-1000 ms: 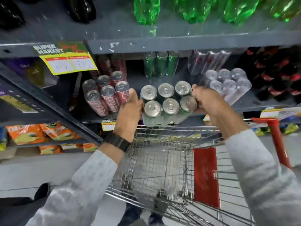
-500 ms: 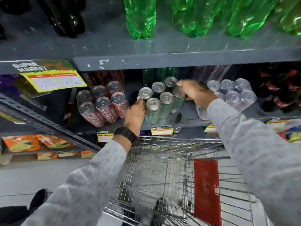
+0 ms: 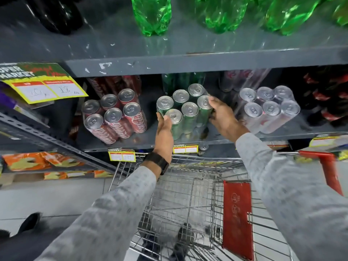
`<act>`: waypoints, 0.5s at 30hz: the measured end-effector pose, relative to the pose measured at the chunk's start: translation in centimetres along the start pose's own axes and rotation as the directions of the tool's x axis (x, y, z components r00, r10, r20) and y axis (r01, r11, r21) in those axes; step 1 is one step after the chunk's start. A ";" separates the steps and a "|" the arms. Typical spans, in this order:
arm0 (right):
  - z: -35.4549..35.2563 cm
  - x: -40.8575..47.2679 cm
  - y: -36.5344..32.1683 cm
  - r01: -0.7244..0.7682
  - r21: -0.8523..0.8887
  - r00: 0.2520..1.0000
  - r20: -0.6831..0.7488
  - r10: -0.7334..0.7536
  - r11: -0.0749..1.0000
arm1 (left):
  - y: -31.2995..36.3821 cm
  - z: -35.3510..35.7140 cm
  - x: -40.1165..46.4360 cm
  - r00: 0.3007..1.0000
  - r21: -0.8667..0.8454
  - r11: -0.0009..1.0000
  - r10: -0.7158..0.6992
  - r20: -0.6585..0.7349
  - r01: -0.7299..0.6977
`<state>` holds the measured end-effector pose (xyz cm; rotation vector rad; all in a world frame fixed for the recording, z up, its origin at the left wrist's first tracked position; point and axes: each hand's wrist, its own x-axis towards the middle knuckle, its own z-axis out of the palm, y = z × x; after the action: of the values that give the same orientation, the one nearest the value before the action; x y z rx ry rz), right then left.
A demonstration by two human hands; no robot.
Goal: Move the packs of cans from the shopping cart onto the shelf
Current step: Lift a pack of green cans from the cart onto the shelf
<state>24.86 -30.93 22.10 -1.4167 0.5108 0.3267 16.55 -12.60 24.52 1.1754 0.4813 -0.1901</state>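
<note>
A shrink-wrapped pack of green cans (image 3: 185, 112) stands on the grey shelf (image 3: 131, 142), between a pack of red cans (image 3: 114, 115) and a pack of silver cans (image 3: 269, 108). My left hand (image 3: 164, 132) presses against the green pack's left front side. My right hand (image 3: 222, 115) rests on its right side, fingers touching the nearest can top. Below, the wire shopping cart (image 3: 188, 204) shows no packs in its basket.
The shelf above (image 3: 188, 61) carries green bottles (image 3: 152, 14) and dark bottles. Dark red-labelled bottles (image 3: 325, 98) stand at the right. Price tags hang on the shelf edge. The cart's red handle (image 3: 327, 166) and red seat flap (image 3: 237, 219) lie at right.
Both hands carried the green pack up from above the cart and set it on the shelf between the red and silver packs. The fingers have loosened on its sides.
</note>
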 end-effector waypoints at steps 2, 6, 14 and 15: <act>0.1 -0.9 0.0 0.020 -0.010 1.000 -0.005 -0.020 1.000 | 0.3 -0.3 0.4 1.000 0.028 1.000 0.004 -0.019 -0.004; -0.4 -2.7 0.8 0.035 -0.012 0.999 -0.023 -0.035 0.999 | 1.0 -0.8 1.6 1.000 0.071 0.997 -0.003 -0.016 0.004; -0.7 -5.7 2.0 0.060 0.040 0.997 -0.058 -0.058 0.997 | 1.9 -0.9 1.3 0.997 0.087 0.994 -0.063 0.036 0.059; -0.7 -5.8 2.1 0.063 0.043 0.996 -0.067 -0.060 0.997 | 2.0 -1.0 1.2 0.997 0.092 0.994 -0.068 0.037 0.064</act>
<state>18.73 -30.88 23.27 -1.4004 0.5240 0.2185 18.13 -10.82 25.37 1.2430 0.4805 -0.2947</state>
